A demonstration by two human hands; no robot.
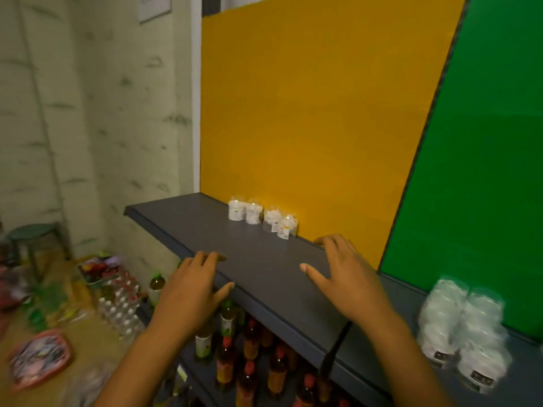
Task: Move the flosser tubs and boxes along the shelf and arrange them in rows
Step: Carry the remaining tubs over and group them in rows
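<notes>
Both the left hand [188, 292] and right hand [343, 277] are hovering open and empty over the shelf [264, 274]. Four flosser tubs [263, 217] are standing far back; a hasty reach is risking toppling them.

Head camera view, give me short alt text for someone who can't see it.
Two empty hands, left hand and right hand, reach over a dark shelf. Four small tubs line its back edge by a yellow panel; wrapped tubs sit at right.
</notes>
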